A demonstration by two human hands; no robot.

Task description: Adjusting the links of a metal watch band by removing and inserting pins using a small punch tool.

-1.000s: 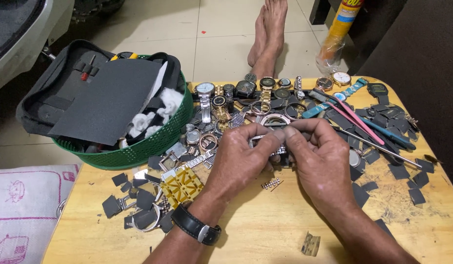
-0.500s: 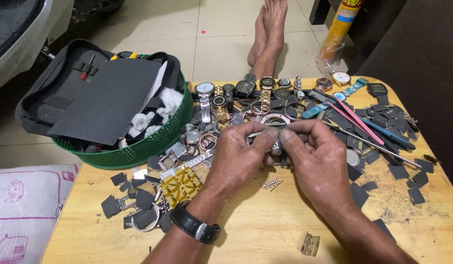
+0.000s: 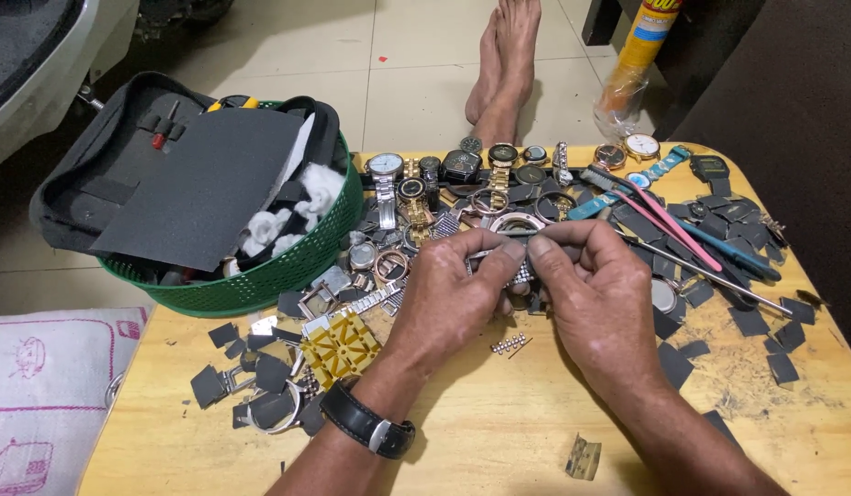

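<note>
View: looking down from the person's head at a round-cornered wooden table crowded w/ watch parts

Left hand: fingers curled narrow, thumb and forefinger pinching one end of a silver metal watch band; a black wristwatch sits on this wrist

Right hand: also closed tight, fingertips pinching the other end of the same band, touching the left hand's fingertips

Watch band: held just above the table, approx. centre of frame, mostly hidden by both hands (can't tell what tool, if any, is in the grip)

Loose link piece: small silver strip lying on the wood just below the hands

Behind hands: rows of watches and cases, w/ a pink-handled tool and a blue-handled tool to the right

Left side: green plastic basket holding a black zip case, dark sandpaper sheet, white cotton wads

Front left: yellow block among dark cut scraps

Floor beyond table: a person's bare feet on pale tiles
</note>
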